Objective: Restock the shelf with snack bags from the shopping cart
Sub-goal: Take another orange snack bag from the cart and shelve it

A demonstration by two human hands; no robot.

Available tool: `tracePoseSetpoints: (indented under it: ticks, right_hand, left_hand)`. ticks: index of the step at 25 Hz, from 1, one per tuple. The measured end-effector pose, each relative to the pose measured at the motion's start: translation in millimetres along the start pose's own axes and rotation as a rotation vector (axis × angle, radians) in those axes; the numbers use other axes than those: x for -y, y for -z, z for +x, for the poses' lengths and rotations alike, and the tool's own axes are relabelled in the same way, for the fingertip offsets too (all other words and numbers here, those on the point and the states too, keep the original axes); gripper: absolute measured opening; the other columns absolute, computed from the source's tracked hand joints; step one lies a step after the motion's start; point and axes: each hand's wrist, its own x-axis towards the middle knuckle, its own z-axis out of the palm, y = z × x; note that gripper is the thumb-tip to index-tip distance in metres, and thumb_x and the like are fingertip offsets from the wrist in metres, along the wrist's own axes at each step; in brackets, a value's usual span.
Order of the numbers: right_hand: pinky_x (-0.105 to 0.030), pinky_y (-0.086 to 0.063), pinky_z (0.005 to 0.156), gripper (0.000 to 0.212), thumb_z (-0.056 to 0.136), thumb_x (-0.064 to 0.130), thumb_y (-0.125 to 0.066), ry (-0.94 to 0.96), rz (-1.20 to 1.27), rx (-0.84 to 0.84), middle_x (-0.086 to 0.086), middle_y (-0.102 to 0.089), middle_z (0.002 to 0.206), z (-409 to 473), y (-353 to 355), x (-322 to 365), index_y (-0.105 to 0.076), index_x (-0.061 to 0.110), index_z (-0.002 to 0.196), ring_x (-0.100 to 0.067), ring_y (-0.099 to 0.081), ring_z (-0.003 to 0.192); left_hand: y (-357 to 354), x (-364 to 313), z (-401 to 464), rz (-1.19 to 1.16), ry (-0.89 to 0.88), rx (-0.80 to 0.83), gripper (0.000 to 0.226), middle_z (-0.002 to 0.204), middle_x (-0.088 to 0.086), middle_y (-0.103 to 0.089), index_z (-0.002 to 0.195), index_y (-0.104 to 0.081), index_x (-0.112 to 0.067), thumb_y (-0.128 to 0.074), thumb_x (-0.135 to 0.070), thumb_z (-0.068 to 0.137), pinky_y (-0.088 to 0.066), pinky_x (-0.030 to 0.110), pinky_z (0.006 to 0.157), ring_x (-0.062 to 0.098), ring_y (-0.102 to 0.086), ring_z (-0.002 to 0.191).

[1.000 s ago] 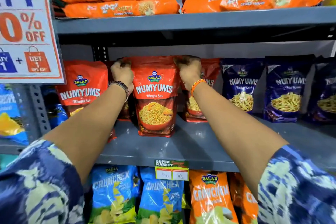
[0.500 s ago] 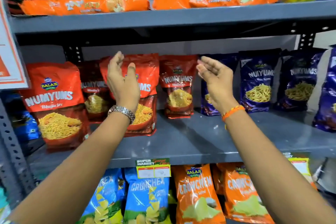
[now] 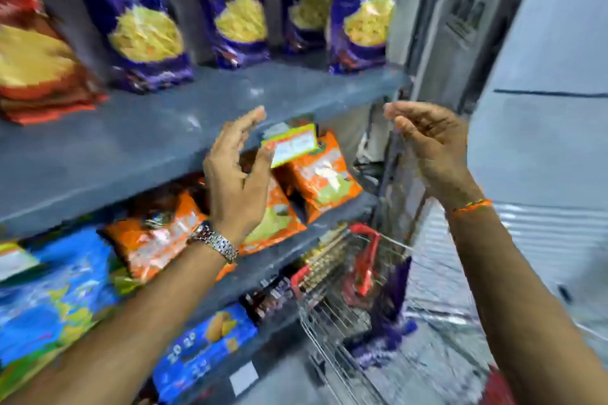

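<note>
The picture is blurred by motion. My left hand point(image 3: 238, 174) hangs in front of the grey shelf point(image 3: 138, 148), fingers apart and empty, a metal watch on its wrist. My right hand point(image 3: 427, 141) is raised to the right of the shelf end, fingers loosely curled, holding nothing. A wire shopping cart point(image 3: 348, 302) with red handle parts stands low at the right, below both hands, with a purple snack bag point(image 3: 390, 302) inside. Purple snack bags point(image 3: 138, 20) stand on the shelf above my hands. A red snack bag point(image 3: 36, 59) stands at the far left.
Orange chip bags point(image 3: 319, 174) and blue chip bags point(image 3: 49, 299) fill the shelf below. Blue biscuit packs point(image 3: 204, 342) lie on a lower shelf. A yellow price tag point(image 3: 291, 145) hangs on the shelf edge. A grey wall point(image 3: 543, 108) is on the right.
The view has swung right and down, from the red bags to the shelf end and the cart. Both hands have come away from the shelf and dropped lower, still empty.
</note>
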Motion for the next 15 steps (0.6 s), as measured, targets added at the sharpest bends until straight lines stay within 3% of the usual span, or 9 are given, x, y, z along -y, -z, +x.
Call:
tracePoseSetpoints:
  ticks: [2, 6, 10, 13, 15]
  right_hand:
    - [-0.012, -0.052, 0.077, 0.02, 0.09, 0.0, -0.066, -0.101, -0.109, -0.032, 0.016, -0.079, 0.092, -21, 42, -38, -0.071, 0.005, 0.109, 0.002, -0.069, 0.084]
    - [-0.009, -0.051, 0.075, 0.021, 0.088, -0.006, -0.066, -0.317, -0.287, -0.013, 0.019, -0.077, 0.08, -63, 99, -125, -0.07, -0.007, 0.109, 0.009, -0.066, 0.076]
    - [-0.015, -0.054, 0.078, 0.021, 0.087, -0.012, -0.065, -0.474, -0.429, 0.084, -0.02, -0.074, 0.1, -93, 118, -209, -0.07, -0.014, 0.108, -0.002, -0.067, 0.085]
    - [-0.018, -0.055, 0.079, 0.044, 0.08, -0.03, -0.045, -0.594, -0.554, 0.237, -0.018, -0.072, 0.106, -103, 109, -257, -0.067, -0.013, 0.114, -0.007, -0.068, 0.093]
    - [-0.02, -0.049, 0.086, 0.059, 0.075, -0.025, -0.042, -0.55, -0.754, 0.429, -0.019, -0.069, 0.121, -104, 99, -284, -0.067, 0.0, 0.123, -0.019, -0.065, 0.104]
  left_hand:
    - [-44, 32, -27, 0.028, 0.053, 0.118, 0.038, 0.128, -0.005, -0.065, 0.124, -0.061, -0.036, -0.064, -0.018, 0.09, -0.045, 0.052, 0.107, 0.02, -0.06, 0.124]
    - [-111, 101, -92, 0.09, 0.294, 0.276, 0.042, 0.122, -0.002, -0.068, 0.123, -0.064, -0.02, -0.068, -0.023, 0.081, -0.051, 0.044, 0.099, 0.013, -0.065, 0.115]
    - [-162, 157, -159, 0.285, 0.658, 0.408, 0.062, 0.126, 0.003, -0.067, 0.124, -0.062, -0.017, -0.083, -0.041, 0.072, -0.051, 0.041, 0.103, 0.018, -0.063, 0.117]
    - [-192, 188, -202, 0.411, 0.89, 0.478, 0.087, 0.132, 0.006, -0.065, 0.132, -0.057, -0.016, -0.086, -0.056, 0.06, -0.051, 0.035, 0.099, 0.024, -0.062, 0.119]
    - [-209, 206, -224, 0.475, 0.983, 0.549, 0.095, 0.131, 0.006, -0.065, 0.133, -0.056, -0.019, -0.085, -0.063, 0.054, -0.053, 0.035, 0.093, 0.025, -0.063, 0.115]
